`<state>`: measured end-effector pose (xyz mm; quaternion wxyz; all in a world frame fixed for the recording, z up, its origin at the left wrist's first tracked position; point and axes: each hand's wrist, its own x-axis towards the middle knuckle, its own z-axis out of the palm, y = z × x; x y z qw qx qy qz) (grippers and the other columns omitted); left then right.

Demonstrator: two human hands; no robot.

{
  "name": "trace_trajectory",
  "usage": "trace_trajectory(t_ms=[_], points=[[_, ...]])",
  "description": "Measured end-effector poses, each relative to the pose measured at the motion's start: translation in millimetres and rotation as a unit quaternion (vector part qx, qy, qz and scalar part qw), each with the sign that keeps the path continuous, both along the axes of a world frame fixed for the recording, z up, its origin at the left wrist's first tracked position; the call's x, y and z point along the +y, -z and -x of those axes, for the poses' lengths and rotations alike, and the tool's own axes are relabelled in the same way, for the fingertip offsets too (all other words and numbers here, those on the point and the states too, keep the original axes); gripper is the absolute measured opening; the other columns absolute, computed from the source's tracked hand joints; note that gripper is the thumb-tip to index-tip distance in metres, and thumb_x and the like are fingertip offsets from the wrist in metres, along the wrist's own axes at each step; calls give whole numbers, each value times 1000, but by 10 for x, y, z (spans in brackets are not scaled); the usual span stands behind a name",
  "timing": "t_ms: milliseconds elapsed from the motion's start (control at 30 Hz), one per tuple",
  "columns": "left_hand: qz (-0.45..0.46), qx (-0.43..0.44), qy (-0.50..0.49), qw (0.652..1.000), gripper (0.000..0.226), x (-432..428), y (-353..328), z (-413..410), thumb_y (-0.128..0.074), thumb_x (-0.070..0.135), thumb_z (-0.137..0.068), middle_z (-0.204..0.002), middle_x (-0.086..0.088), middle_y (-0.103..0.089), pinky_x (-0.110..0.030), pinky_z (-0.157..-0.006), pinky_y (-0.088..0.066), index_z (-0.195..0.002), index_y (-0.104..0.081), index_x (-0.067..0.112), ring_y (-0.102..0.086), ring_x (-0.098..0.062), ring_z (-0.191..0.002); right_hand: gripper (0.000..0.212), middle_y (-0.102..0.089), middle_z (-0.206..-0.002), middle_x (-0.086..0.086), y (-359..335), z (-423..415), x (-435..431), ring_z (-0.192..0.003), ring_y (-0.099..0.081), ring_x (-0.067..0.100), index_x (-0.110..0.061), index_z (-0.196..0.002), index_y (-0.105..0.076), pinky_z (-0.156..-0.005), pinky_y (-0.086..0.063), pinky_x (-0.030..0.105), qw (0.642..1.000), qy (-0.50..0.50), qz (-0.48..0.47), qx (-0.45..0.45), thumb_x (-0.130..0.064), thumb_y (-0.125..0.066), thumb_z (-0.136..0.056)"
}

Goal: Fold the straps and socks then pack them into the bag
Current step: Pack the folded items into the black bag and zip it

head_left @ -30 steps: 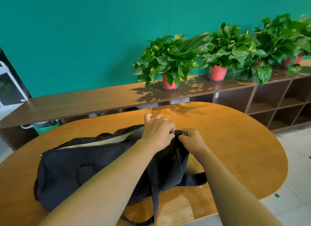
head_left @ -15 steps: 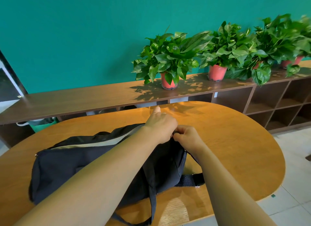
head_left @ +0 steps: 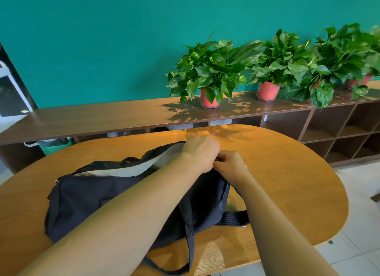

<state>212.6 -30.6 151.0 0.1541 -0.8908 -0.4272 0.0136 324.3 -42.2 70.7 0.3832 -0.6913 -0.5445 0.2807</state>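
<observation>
Black bag point(head_left: 102, 197): soft fabric; it is being carried on its side by the worktop point(head_left: 287, 183), across the near left part. Its top is being shown open, with pale grey lining point(head_left: 131, 168) exposed along the far edge.
Left grip point(head_left: 200, 150): a bare hand, being reached across the bag. Its fingers are being curled over the top edge at the bag's right end, and the fabric there is being held.
Right grip point(head_left: 230, 165): a bare hand, being pressed against the left grip. Thumb and fingers are being closed narrowly on the bag's top at that same end. Exactly what is being pinched is being hidden by the knuckles.
Webbing strap point(head_left: 232, 218): black and ribbed; it is being laid flat on the worktop from the bag's right end, with a small metal fitting at its tip.
Thin handle point(head_left: 190, 245): a narrow black loop, being draped down the bag's front onto the worktop near the near edge.
Metal ring point(head_left: 57, 180): it is being shown at the bag's left end.
Worktop: orange-brown wood, rounded at the right.
Shelf unit point(head_left: 102, 115): dark brown; it is being stood along the wall behind the worktop, with open cubbies at the right.
Potted plants point(head_left: 209, 70): leafy green, in red pots; they are being lined up on the shelf top, where leaf shadows are being cast.
Green tub point(head_left: 55, 146): it is being half hidden under the shelf at the left.
Wall point(head_left: 102, 39): teal.
Floor point(head_left: 359, 245): pale tiles, at the right.
</observation>
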Motion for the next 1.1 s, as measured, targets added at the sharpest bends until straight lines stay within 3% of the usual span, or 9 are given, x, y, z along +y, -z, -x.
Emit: trace_trajectory(t_ms=[100, 200, 333, 500, 633, 700, 767, 833, 1100], points=[[32, -29, -5, 999, 9, 24, 21, 29, -61, 17, -87, -67, 2, -39, -32, -59, -37, -81, -54, 15, -48, -21, -70, 27, -69, -76, -15, 4, 0, 32, -86, -61, 18, -40, -79, -70, -94, -42, 52, 1000, -5, 8, -5, -31, -52, -60], [122, -107, -33, 986, 10, 63, 42, 83, -66, 20, -82, -71, -1, -53, -30, -53, -39, -78, -61, 13, -56, -23, -70, 41, -70, -79, -11, 62, -37, 71, -88, -63, 22, -46, -82, -69, -92, -44, 55, 1000, -23, 4, 2, -43, -48, -48], [190, -180, -42, 964, 8, 110, 59, 112, -67, 16, -82, -88, -4, -67, -33, -67, -52, -87, -72, 15, -63, -24, -82, 43, -68, -74, -6, 99, -73, 99, -83, -61, 26, -44, -82, -70, -93, -42, 60, 999, -38, 3, 5, -44, -46, -47], [137, -94, -37, 985, 5, 115, 10, 73, -62, 14, -89, -78, -3, -54, -33, -60, -44, -84, -63, 13, -56, -25, -75, 42, -70, -77, -2, 61, -68, 88, -85, -62, 30, -47, -84, -71, -95, -43, 58, 999, -43, 5, 3, -33, -48, -52], [175, -115, -40, 977, 8, 120, -1, 75, -63, 16, -87, -84, -5, -61, -36, -67, -54, -91, -69, 12, -61, -26, -78, 43, -70, -79, 1, 59, -78, 75, -84, -63, 30, -46, -85, -71, -94, -44, 57, 999, -47, 9, -2, -35, -48, -51], [209, -140, -64, 966, 6, 120, -16, 99, -66, 17, -83, -78, -6, -61, -38, -70, -56, -83, -68, 11, -62, -26, -75, 47, -71, -80, -4, 71, -78, 87, -86, -64, 26, -47, -87, -70, -92, -44, 57, 999, -45, 7, -3, -43, -47, -46], [211, -143, -93, 962, 21, 122, -39, 117, -69, 17, -82, -69, -5, -53, -35, -64, -52, -67, -54, 12, -58, -26, -71, 50, -71, -83, -11, 75, -61, 101, -90, -63, 23, -49, -87, -70, -92, -44, 56, 999, -43, 2, -10, -46, -45, -44], [211, -136, -112, 961, 32, 111, -58, 133, -68, 17, -84, -68, -5, -48, -34, -63, -47, -64, -43, 15, -54, -26, -70, 50, -71, -84, -14, 59, -33, 93, -91, -63, 23, -51, -86, -69, -92, -44, 56, 999, -43, -3, -17, -46, -43, -44], [203, -76, -139, 966, 29, 44, -105, 183, -57, 15, -92, -77, -3, -44, -34, -67, -43, -70, -39, 14, -49, -23, -75, 39, -70, -79, -14, -19, 0, 52, -88, -62, 21, -55, -78, -68, -91, -46, 52, 999, -15, 15, -39, -35, -48, -52]])
